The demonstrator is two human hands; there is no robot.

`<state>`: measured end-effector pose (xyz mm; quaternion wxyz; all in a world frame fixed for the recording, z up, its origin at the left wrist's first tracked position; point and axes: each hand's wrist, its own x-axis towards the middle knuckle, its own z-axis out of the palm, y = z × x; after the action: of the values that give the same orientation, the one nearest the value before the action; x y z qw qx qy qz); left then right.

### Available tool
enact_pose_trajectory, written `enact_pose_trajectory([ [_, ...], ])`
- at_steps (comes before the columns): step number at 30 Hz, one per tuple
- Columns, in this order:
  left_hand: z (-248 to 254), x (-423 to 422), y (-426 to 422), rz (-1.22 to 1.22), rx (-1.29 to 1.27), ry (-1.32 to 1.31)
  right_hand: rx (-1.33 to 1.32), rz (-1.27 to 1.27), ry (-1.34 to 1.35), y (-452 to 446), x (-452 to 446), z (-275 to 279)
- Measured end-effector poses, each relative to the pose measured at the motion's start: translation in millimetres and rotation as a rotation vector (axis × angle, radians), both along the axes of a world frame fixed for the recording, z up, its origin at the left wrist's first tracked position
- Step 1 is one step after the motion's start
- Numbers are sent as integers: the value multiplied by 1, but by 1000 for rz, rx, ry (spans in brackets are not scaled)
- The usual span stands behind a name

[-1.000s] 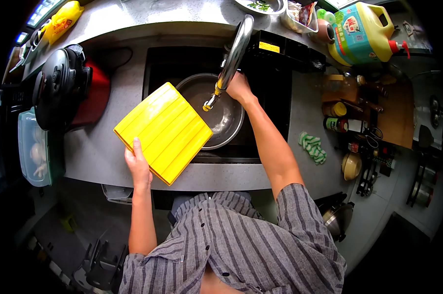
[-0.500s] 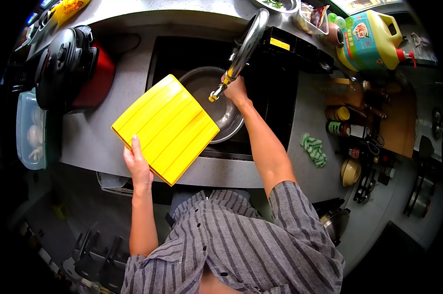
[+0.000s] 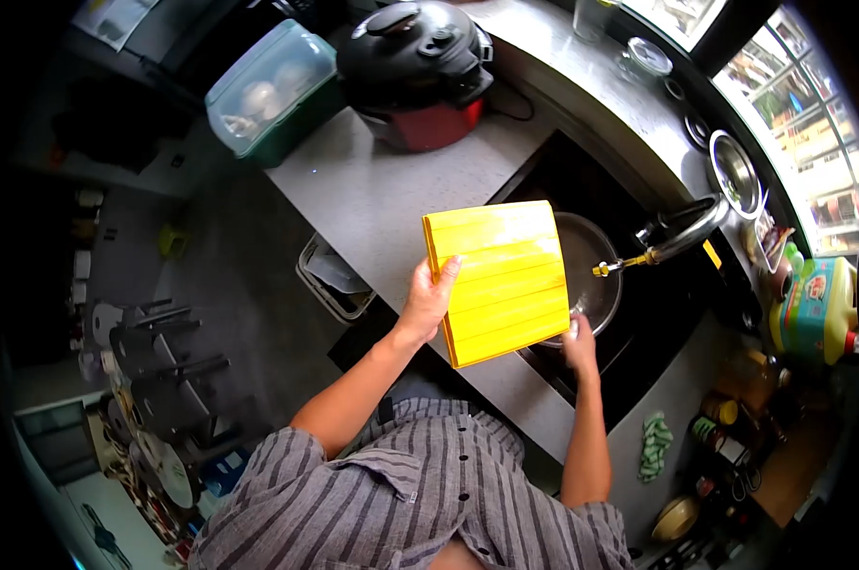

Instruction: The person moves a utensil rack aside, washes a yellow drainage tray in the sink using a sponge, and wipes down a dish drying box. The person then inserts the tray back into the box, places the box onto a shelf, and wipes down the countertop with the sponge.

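Observation:
A square yellow ribbed tile (image 3: pixel 501 280), which looks like a plastic tactile paving tile, is held up over the counter edge and sink. My left hand (image 3: pixel 429 299) grips its left edge, thumb on the ribbed face and fingers behind. At the tile's lower right corner is my right hand (image 3: pixel 582 347), its fingers curled closed; a small pale spot shows by the thumb. Whether it pinches the corner or something else cannot be made out. Behind the tile, a round metal basin (image 3: pixel 596 285) sits in the dark sink (image 3: pixel 662 328), partly hidden. The faucet (image 3: pixel 686 233) reaches over the basin.
A black and red pressure cooker (image 3: pixel 415 81) and a lidded green box (image 3: pixel 273 95) stand on the counter (image 3: pixel 372 199). A green striped cloth (image 3: pixel 655 446) lies right of the sink. Beyond it are a yellow jug (image 3: pixel 814 309), bottles and a bowl (image 3: pixel 677 518).
My view has swung left. The tile has turned so its ribs run nearly level. My right hand has come away from beneath the faucet to the tile's lower right corner. My left hand keeps its grip.

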<state>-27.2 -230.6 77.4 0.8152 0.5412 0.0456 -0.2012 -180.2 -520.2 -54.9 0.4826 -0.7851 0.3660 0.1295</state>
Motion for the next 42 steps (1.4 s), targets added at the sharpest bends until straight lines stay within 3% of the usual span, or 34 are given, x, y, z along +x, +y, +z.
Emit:
enact_pose_trajectory([
  [4, 2, -2, 12, 74, 69, -3, -59, 107, -258, 42, -9, 11],
  [7, 8, 1, 32, 92, 19, 87, -53, 109, -277, 57, -14, 13],
  [10, 23, 0, 51, 174, 106, 67, -83, -60, -217, 31, -8, 22],
  [12, 19, -2, 66, 220, 187, 60, -155, -175, -369, -7, 5, 38],
  [14, 20, -8, 72, 217, 179, 34, -378, -89, -507, -58, 31, 43],
  [18, 20, -2, 84, 204, 228, 30, -666, -78, -251, -121, 92, 85],
  [21, 33, -6, 79, 203, 230, 25, -567, -177, -35, -142, 112, 106],
  [25, 36, -12, 93, 178, 213, 67, -530, -121, -96, -139, 99, 101],
  [26, 29, -12, 99, 203, 214, 70, -605, -82, -180, -121, 88, 104],
  [28, 28, -13, 99, 193, 141, 65, -428, -63, -136, -94, 69, 94],
  [29, 30, -15, 100, 227, 102, 39, -520, 75, -217, -74, 52, 68],
  [30, 36, -14, 96, 263, 109, 29, -392, 120, -200, -45, 38, 54],
  [31, 39, -14, 100, 224, 90, -16, -446, 312, -257, -8, 28, 46],
  [34, 69, -11, 110, 167, -21, -99, -289, 425, -360, 116, 50, 81],
  [35, 73, -16, 121, 184, -42, -117, -288, 507, -573, 147, 61, 70],
  [36, 77, -17, 122, 189, -54, -127, -355, 599, -470, 167, 72, 59],
  [37, 80, -17, 124, 190, -66, -140, -170, 504, -845, 186, 85, 51],
  [42, 90, -11, 131, 168, -135, -138, -180, 462, -685, 234, 113, 56],
])
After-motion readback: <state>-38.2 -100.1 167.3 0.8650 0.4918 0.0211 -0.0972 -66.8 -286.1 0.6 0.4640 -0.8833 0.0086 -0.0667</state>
